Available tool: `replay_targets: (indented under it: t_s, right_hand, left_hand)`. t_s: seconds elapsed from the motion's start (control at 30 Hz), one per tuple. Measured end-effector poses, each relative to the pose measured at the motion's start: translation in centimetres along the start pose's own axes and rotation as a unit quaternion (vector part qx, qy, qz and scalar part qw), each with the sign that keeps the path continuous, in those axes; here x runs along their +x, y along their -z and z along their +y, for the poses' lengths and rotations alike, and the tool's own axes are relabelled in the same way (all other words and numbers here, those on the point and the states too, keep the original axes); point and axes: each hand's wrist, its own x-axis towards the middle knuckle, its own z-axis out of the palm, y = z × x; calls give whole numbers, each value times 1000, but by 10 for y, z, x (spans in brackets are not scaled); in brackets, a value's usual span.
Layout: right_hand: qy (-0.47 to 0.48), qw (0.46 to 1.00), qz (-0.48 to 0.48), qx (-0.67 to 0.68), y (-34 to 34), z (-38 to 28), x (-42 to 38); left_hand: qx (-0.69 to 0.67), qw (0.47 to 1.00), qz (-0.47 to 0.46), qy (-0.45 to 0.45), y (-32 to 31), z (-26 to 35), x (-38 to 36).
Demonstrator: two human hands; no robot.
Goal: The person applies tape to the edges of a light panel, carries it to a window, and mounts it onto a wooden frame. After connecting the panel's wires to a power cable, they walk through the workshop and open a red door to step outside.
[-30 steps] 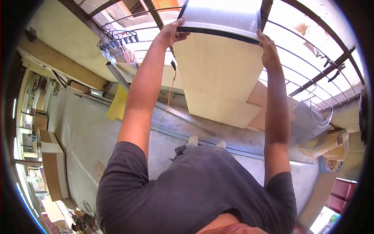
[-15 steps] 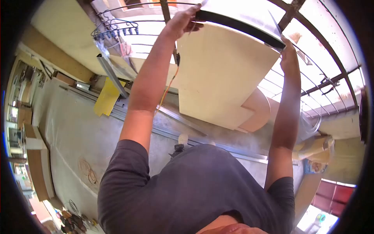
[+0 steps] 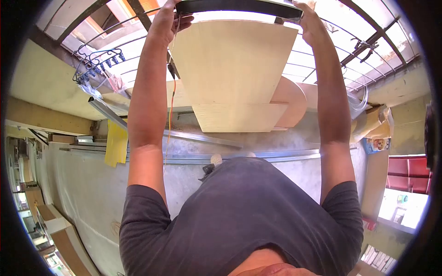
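Note:
A large pale plywood panel (image 3: 232,60) with a black strip (image 3: 239,5) along its top edge stands upright in front of me. My left hand (image 3: 166,20) grips the strip's left end at the top of the view. The strip's right end is held by my right hand (image 3: 311,23). Both arms reach up and out over my dark grey shirt. A thin orange cord (image 3: 170,115) hangs down by my left forearm. More plywood pieces, one rounded (image 3: 292,99), lean behind the panel.
Curved metal window bars (image 3: 368,46) run behind the panel. Long metal rails (image 3: 276,155) lie on the concrete floor by my shoe (image 3: 215,159). A yellow sheet (image 3: 116,143) lies at left, a clothes hanger rack (image 3: 99,62) hangs above it, and boxes (image 3: 377,126) sit at right.
The view has swung, so the panel now stands squarely ahead rather than tilted right. Both hands have kept their hold on the top strip and sit higher in the frame.

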Motion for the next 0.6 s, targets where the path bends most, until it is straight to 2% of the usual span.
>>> replay_targets:
  t_s: [0.03,0.1,0.17,0.2,0.3,0.43,0.53,0.6]
  right_hand:
    - [-8,1000,-19,12,0,-2,2]
    - [-14,999,-38,27,-5,-6,-6]
    - [-31,998,14,-60,-8,-6,-18]
    - [-28,998,13,-58,-6,-4,-16]
    - [6,999,-9,37,0,13,-8]
    - [16,996,-69,47,4,17,-9]
    - [26,999,-32,20,-6,9,-29]
    - [-8,999,42,-6,-20,-6,-48]
  left_hand:
    - [1,1000,-3,0,0,2,1]
    - [-5,998,-11,54,1,7,3]
    - [10,998,-17,56,-1,9,-3]
    - [23,998,-21,59,-3,11,-8]
    - [16,999,-31,38,-5,6,-8]
    - [-7,998,-44,35,-8,4,-9]
    - [4,999,-41,23,-13,5,-15]
    - [-1,998,-48,34,-12,2,-16]
